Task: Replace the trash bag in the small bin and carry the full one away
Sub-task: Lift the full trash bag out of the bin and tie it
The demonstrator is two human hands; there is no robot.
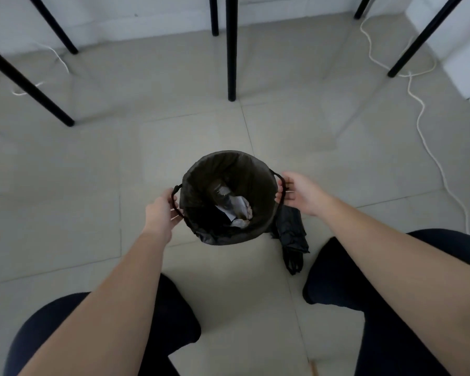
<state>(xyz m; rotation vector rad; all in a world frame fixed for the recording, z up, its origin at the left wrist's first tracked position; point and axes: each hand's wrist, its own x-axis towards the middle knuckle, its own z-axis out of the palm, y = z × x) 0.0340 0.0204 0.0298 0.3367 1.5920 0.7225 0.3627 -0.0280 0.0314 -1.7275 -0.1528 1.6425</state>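
Small bin (201,183): round, dark, standing upright on the pale tiled floor (92,164), roughly mid-room, directly ahead of the crouched person's knees. A thin loop handle sticks out at each side of its rim.

Trash bag (244,169): dark liner inside the bin, its edge folded over the rim all round. Holds a dark bottle (221,194) and crumpled white paper (242,210) low in the bottom; well short of the brim.

Spare bag (292,237): black, folded and rumpled, lying on the floor just beside the bin's near-right side, touching or nearly touching its base.

Left hand (160,213): at the bin's left edge, fingers curled round the left loop handle, gripping it.

Right hand (296,192): at the right edge, palm turned inward, fingers loosely spread; fingertips touch the right loop handle but are not closed round it.

Table legs (231,50): black, several, standing beyond the bin toward the wall; the nearest is straight ahead, well apart from the rim.

Cable (423,126): white, trailing over the tiles along the right side, well clear of the bin. A second white cable (61,59) lies far left by the wall.

Open room: bare tile on the bin's left, front and far right; near side bounded by the person's knees, with a clear strip of floor between them.
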